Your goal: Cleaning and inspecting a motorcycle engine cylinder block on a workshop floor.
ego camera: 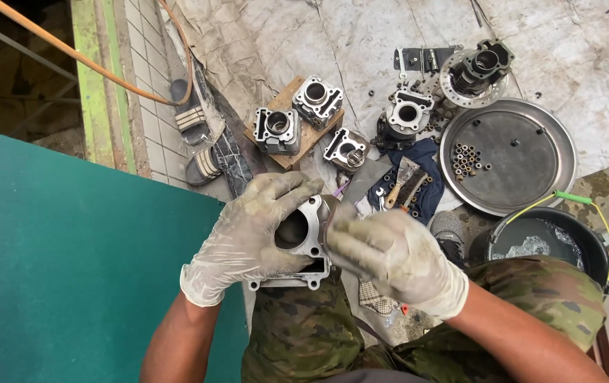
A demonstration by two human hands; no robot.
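**Gloved hands holding an engine cylinder over the lap**

Nearest the camera, a person in camouflage trousers (pixel 304 333) is sitting and holding a grey metal engine cylinder (pixel 301 241) above the knees. The left hand (pixel 248 237), in a dirty pale glove, is gripping the cylinder from the left, its fingers (pixel 287 188) curling over the top edge. The right hand (pixel 390 259), gloved too, is pressing against the cylinder's right side; its fingers are bunched together there, but whether they are pinching something small cannot be told.

The round bore is facing up and slightly left, towards the camera, so the bore axis is running roughly along the line of sight, while the flat flange is stretching from upper right to lower left.

A likely risk: the gloves are looking greasy, so the heavy casting could be slipping out and dropping onto the legs or the ground, chipping its mating face.

Just right of the knee a black bucket (pixel 542 241) is holding foamy liquid. Beyond it a round metal tray (pixel 510 152) is carrying small nuts. Further out, on a worn sheet (pixel 361 42) spread over the floor, two more cylinders are sitting on a wooden board (pixel 297 135), with a brake disc (pixel 471 78) and other parts behind. A green panel (pixel 70 262) is filling the left side
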